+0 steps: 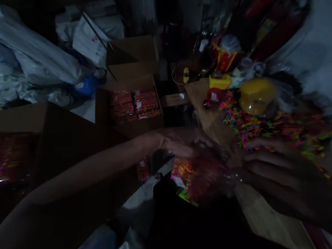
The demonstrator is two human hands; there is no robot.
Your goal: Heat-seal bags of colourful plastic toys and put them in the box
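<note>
Both hands (218,162) on bag (199,178) (neon bits)

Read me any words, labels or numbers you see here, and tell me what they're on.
Nothing is legible.
Packets in the open cardboard box: printed pattern, too blurred to read.
White paper sheet: small red mark, too small to read.
Clear bag of neon pieces between left hand and right hand: no text visible.

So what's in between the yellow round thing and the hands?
In the head view, a heap of tiny bright multicoloured pieces lies between the yellow dome and the hands, left and right.
</note>
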